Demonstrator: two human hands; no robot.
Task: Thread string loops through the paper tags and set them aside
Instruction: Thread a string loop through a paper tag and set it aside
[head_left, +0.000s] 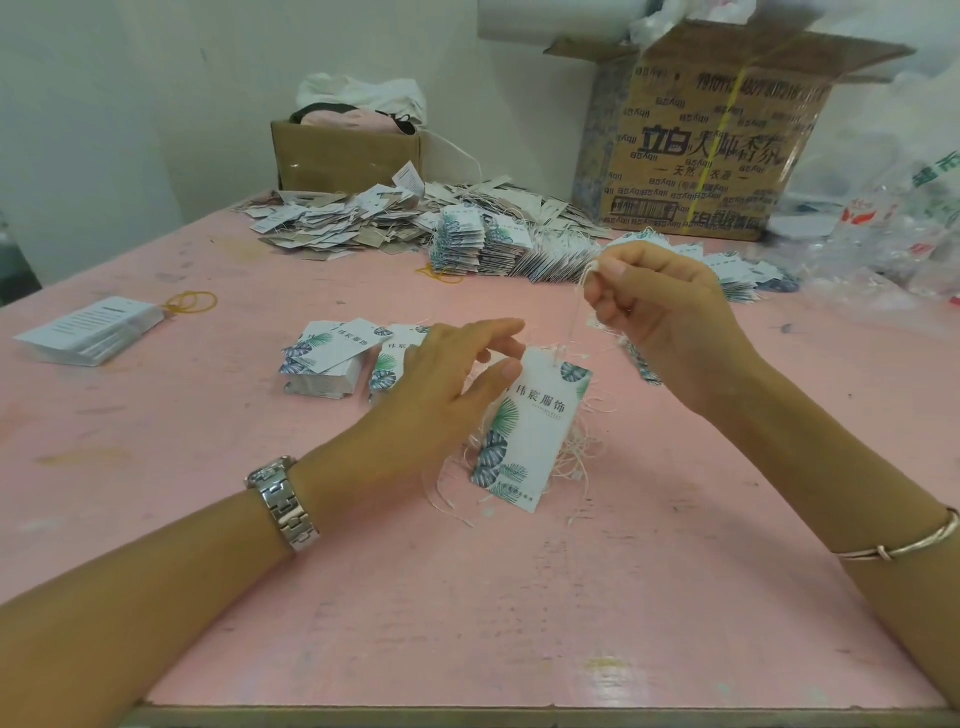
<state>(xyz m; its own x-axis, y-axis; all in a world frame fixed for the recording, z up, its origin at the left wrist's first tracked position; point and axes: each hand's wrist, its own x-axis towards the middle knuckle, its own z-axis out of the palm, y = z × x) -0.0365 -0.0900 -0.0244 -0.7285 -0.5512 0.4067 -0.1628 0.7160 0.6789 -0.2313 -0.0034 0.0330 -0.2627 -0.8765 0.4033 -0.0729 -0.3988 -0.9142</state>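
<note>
A pink desk carries two cardboard boxes and a heap of strung tags along its far edge. Two short tag stacks lie mid-desk. At the centre, the left hand pinches one tag by its top corner. The raised right hand pinches the string rising from the tag's top.

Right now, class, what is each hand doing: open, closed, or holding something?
Left hand: pinching the top corner of the tag.
Right hand: pinching the string that runs down to the tag's hole.
</note>
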